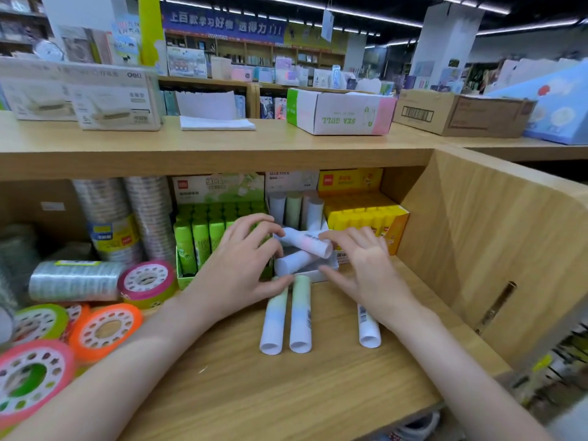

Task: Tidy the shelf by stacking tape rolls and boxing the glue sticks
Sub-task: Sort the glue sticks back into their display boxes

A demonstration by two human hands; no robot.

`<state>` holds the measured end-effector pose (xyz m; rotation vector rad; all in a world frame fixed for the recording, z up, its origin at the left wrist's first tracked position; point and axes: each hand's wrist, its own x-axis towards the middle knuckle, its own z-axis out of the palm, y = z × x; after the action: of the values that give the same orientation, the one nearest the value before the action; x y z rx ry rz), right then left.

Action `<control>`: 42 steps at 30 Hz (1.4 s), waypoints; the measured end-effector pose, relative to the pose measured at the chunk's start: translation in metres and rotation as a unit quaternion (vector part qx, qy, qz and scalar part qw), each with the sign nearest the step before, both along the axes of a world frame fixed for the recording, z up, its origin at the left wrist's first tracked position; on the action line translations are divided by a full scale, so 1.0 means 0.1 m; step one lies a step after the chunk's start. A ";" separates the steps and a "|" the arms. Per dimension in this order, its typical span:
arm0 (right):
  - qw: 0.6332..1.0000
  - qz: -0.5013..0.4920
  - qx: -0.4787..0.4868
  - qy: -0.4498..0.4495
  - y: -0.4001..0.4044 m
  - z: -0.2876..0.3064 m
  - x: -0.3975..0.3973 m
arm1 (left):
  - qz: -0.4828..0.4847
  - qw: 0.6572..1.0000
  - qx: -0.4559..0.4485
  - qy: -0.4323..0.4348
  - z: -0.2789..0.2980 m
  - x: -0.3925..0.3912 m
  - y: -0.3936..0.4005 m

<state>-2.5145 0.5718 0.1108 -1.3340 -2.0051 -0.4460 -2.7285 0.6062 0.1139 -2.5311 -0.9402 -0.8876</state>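
Note:
A white open box (pixel 331 265) stands mid-shelf with several pastel glue sticks upright at its back (pixel 294 208). Two more lie tilted across its front, a pink-white glue stick (pixel 305 245) over a white one (pixel 294 261). My left hand (pixel 241 265) and my right hand (pixel 366 265) hover at either side of the pink-white stick, fingers spread and touching it; neither plainly grips it. Three loose glue sticks lie on the shelf board: two side by side (pixel 273 323) (pixel 300 316) and one (pixel 368 329) partly under my right wrist.
Green glue sticks fill a box (pixel 197 240) to the left, yellow ones a box (pixel 366 214) to the right. Tape rolls stand stacked (pixel 111 218) and lie loose (pixel 105 329) at left. A wooden side panel (pixel 493 233) closes the shelf on the right.

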 end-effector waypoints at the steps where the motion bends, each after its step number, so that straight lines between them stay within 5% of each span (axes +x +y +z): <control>1: 1.000 -0.004 0.007 0.001 0.03 0.00 -0.02 | -0.001 1.000 0.006 0.000 0.00 0.00 0.00; 14: 0.920 0.124 -0.045 0.369 0.32 0.42 -0.24 | 0.104 0.994 0.023 -0.017 0.05 -0.10 0.00; 20: 0.924 0.157 -0.054 0.345 0.29 0.38 -0.23 | 0.098 0.995 0.008 -0.001 0.03 -0.11 0.03; 26: 0.849 0.152 0.001 0.506 0.23 0.56 -0.08 | 0.096 0.995 -0.007 0.004 0.03 -0.11 0.04; 30: 0.877 0.102 0.086 0.462 0.12 0.58 -0.01 | 0.095 0.995 -0.002 -0.005 0.03 -0.10 0.05; 34: 0.944 0.071 0.100 0.307 0.05 0.43 -0.07 | 0.099 0.995 0.014 -0.002 0.02 -0.10 0.06; 42: 0.986 0.072 -0.043 0.143 0.08 0.25 -0.06 | 0.099 0.995 0.021 -0.005 0.01 -0.10 0.06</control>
<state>-2.5201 0.5800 0.1355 -1.2171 -1.8797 -0.0942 -2.7386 0.6122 0.1150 -2.3513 -1.1393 -0.8504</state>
